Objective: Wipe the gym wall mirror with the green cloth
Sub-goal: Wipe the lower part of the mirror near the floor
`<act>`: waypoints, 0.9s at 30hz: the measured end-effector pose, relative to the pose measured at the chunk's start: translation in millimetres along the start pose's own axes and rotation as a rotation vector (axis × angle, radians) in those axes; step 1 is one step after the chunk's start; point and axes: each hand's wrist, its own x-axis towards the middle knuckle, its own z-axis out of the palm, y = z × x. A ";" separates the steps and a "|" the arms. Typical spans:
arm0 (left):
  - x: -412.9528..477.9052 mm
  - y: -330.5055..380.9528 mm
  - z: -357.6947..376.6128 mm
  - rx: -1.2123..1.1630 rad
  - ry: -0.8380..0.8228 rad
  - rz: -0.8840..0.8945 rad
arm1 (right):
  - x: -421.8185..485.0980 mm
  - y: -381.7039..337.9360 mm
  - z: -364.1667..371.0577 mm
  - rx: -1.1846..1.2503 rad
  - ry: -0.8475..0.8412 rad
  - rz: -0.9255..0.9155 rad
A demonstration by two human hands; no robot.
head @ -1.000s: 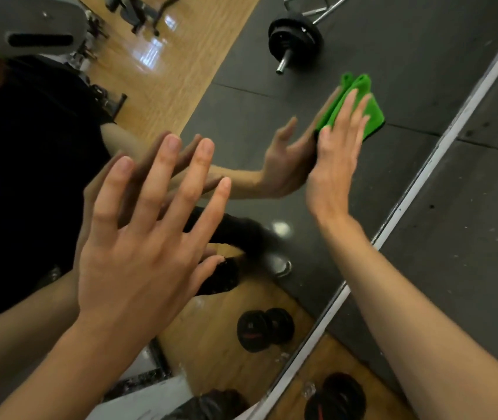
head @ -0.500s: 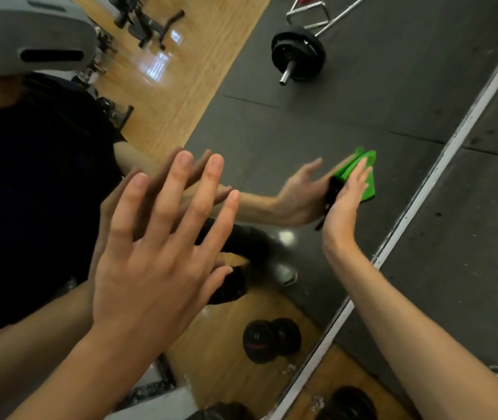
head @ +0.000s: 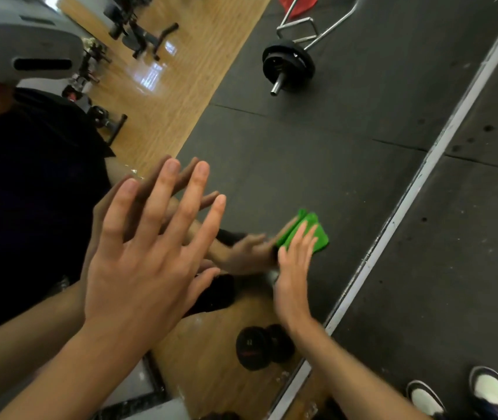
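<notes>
Dark rubber floor [head: 469, 237] runs beside the framed gym wall mirror [head: 332, 165]. My right hand [head: 294, 277], fingers straight, presses the folded green cloth [head: 317, 237] flat on the glass near the frame edge. My left hand [head: 138, 268] leans on the glass, fingers spread, holding nothing.
</notes>
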 end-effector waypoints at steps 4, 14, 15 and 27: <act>0.6 0.2 -2.7 -0.020 0.014 0.000 | 99.0 -84.2 -33.3 0.011 0.194 -0.119; 1.5 -0.5 -0.1 0.011 0.040 0.004 | -83.6 7.0 35.6 -0.299 -0.140 -0.389; 1.7 0.1 -0.9 0.004 0.043 0.001 | -94.4 11.8 39.7 -0.306 -0.149 -0.346; 0.2 0.3 -5.9 0.051 -0.006 0.006 | 56.6 -125.5 1.2 -0.232 0.187 -0.483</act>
